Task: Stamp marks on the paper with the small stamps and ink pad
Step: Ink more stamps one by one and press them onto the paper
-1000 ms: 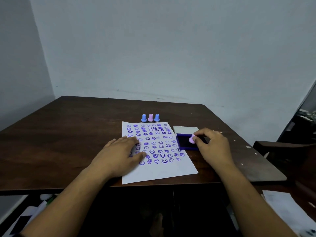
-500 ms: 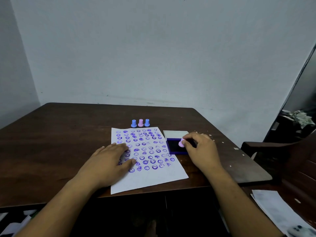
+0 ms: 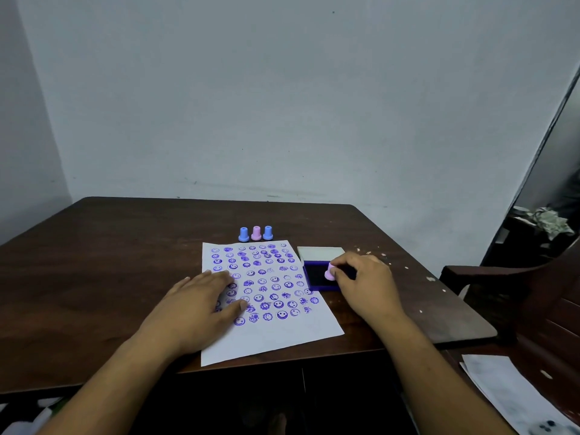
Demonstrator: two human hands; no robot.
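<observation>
A white paper covered with several rows of purple stamp marks lies on the dark wooden table. My left hand rests flat on the sheet's left side, fingers spread. My right hand pinches a small pink stamp and holds it down on the dark ink pad, whose white lid lies open behind it. Beyond the paper's top edge stand three more stamps in a row: blue, pink, blue.
A dark wooden chair stands close to the table's right edge. Loose paper lies on the floor at the lower right. A wall runs right behind the table. Pale flecks dot the table's right side.
The camera view has shifted a little. My right hand keeps the pink stamp on the ink pad and my left hand stays flat on the paper.
</observation>
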